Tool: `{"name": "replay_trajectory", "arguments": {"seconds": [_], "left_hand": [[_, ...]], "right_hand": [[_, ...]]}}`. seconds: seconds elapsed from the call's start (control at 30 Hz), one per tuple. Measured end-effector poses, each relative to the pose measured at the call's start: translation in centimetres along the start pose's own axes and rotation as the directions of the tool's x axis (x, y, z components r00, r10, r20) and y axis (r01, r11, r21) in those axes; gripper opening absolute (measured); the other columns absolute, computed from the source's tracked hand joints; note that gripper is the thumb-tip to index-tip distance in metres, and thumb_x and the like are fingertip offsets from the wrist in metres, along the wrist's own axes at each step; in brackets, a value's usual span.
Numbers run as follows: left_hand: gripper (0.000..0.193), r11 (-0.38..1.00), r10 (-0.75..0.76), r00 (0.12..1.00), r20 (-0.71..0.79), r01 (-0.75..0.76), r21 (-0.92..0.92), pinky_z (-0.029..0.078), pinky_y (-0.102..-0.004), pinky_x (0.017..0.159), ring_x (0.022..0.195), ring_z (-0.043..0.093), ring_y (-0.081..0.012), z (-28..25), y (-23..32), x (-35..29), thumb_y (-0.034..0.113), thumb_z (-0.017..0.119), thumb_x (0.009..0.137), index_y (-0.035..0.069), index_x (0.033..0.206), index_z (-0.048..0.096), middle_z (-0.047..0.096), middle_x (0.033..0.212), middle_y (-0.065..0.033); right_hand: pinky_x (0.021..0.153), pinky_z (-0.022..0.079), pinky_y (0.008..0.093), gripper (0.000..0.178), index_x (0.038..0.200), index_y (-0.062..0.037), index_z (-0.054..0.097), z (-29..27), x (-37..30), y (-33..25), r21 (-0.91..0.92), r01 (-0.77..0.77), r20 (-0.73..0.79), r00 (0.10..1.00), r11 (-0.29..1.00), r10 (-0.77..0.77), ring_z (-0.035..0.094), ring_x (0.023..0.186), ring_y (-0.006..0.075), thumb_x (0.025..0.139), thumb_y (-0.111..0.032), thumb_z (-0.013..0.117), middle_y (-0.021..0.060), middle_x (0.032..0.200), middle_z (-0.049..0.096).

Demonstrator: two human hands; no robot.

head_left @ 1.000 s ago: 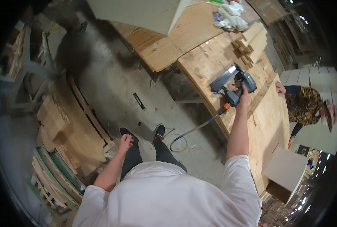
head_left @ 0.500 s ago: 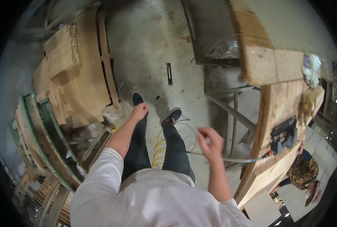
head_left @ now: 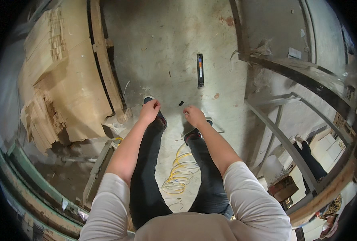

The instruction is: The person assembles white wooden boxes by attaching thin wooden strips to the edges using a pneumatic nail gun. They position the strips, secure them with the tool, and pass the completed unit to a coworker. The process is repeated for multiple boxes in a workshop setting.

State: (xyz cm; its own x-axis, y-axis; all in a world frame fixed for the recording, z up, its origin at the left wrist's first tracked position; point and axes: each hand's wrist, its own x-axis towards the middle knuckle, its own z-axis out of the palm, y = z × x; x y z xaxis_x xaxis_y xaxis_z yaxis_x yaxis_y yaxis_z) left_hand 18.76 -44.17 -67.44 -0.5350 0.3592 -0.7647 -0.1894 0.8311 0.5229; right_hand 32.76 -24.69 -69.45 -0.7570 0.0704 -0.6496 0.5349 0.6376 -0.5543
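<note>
My left hand hangs above my left shoe, its fingers curled together and nothing visible in them. My right hand is just across from it, above my right shoe, with fingers loosely bent, tips a little apart, and nothing held that I can see. Neither hand touches an object. Nearest to them on the concrete floor lies a small black scrap. Farther ahead is a long narrow black pack with a coloured label strip. A coiled yellow air hose lies between my legs.
Stacked wooden boards stand at the left, with green metal channels nearer me. To the right is a grey metal frame, with a cardboard box below. Another person's dark-trousered legs show beyond it.
My right hand has swung inward and forward, beside my left. The view has shifted, so the wooden bench with the nail gun on the right has mostly left it.
</note>
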Motion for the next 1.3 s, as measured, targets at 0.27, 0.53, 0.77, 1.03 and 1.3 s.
{"name": "replay_trajectory", "arguments": {"seconds": [0.27, 0.53, 0.77, 1.03, 1.3], "left_hand": [[0.011, 0.966, 0.145, 0.989, 0.022, -0.146, 0.211, 0.047, -0.0401, 0.068, 0.076, 0.06, -0.0328, 1.7, -3.9, 4.6, 0.013, 0.059, 0.083, 0.003, 0.089, 0.059, 0.061, 0.082, -0.016], [0.03, 0.444, 0.626, 0.719, 0.303, -0.647, 0.62, 0.038, -0.0486, 0.096, 0.119, 0.046, -0.027, 8.5, 2.6, 15.8, 0.015, 0.057, 0.081, 0.015, 0.111, 0.055, 0.054, 0.119, -0.0047], [0.029, 0.023, 0.665, 0.577, 0.474, -0.65, 0.759, 0.018, -0.0522, 0.113, 0.133, 0.032, -0.0232, 15.0, 8.6, 24.6, 0.02, 0.049, 0.087, 0.019, 0.116, 0.054, 0.047, 0.129, -0.0028], [0.025, 0.51, 0.222, 0.832, 0.508, -0.544, 0.666, 0.045, -0.0476, 0.084, 0.098, 0.06, -0.0324, 11.7, 5.1, 19.4, 0.02, 0.054, 0.086, 0.007, 0.107, 0.055, 0.064, 0.099, -0.0142], [0.052, 0.98, 0.116, 0.943, 0.312, -0.059, -0.188, 0.045, -0.0339, 0.075, 0.085, 0.059, -0.0231, 8.0, 5.6, 0.9, 0.031, 0.064, 0.085, 0.006, 0.126, 0.046, 0.058, 0.094, -0.0113]], "right_hand": [[0.071, 0.052, 0.0403, 0.018, 0.1, -0.0116, 0.059, 8.9, 8.5, 5.1, -0.411, 0.007, 0.148, 0.987, 0.912, 0.06, 0.064, 0.088, 0.0295, 0.085, -0.013, 0.05, 0.0146, 0.099, 0.058], [0.067, 0.051, 0.0403, 0.013, 0.092, -0.0052, 0.058, 9.4, 8.7, 9.7, -0.221, 0.14, 0.132, 0.985, 0.965, -0.113, 0.063, 0.084, 0.0282, 0.082, -0.013, 0.056, 0.0146, 0.095, 0.058], [0.066, 0.051, 0.0413, 0.02, 0.094, 0.001, 0.058, 9.2, 2.0, 11.2, 0.47, -0.274, 0.121, 0.962, 0.839, 0.246, 0.062, 0.072, 0.0313, 0.077, -0.008, 0.061, 0.0178, 0.075, 0.06], [0.057, 0.053, 0.0268, 0.02, 0.101, 0.0034, 0.059, 7.6, -2.2, 8.2, 0.924, -0.356, 0.377, 0.796, -0.137, 0.473, 0.061, 0.066, 0.0135, 0.083, -0.005, 0.061, 0.0067, 0.076, 0.061], [0.046, 0.043, 0.0258, 0.009, 0.08, -0.0066, 0.057, 1.2, -9.4, 1.2, 0.922, -0.329, 0.385, 0.738, -0.203, 0.554, 0.049, 0.047, 0.0111, 0.083, -0.01, 0.065, -0.0007, 0.059, 0.05]]}}
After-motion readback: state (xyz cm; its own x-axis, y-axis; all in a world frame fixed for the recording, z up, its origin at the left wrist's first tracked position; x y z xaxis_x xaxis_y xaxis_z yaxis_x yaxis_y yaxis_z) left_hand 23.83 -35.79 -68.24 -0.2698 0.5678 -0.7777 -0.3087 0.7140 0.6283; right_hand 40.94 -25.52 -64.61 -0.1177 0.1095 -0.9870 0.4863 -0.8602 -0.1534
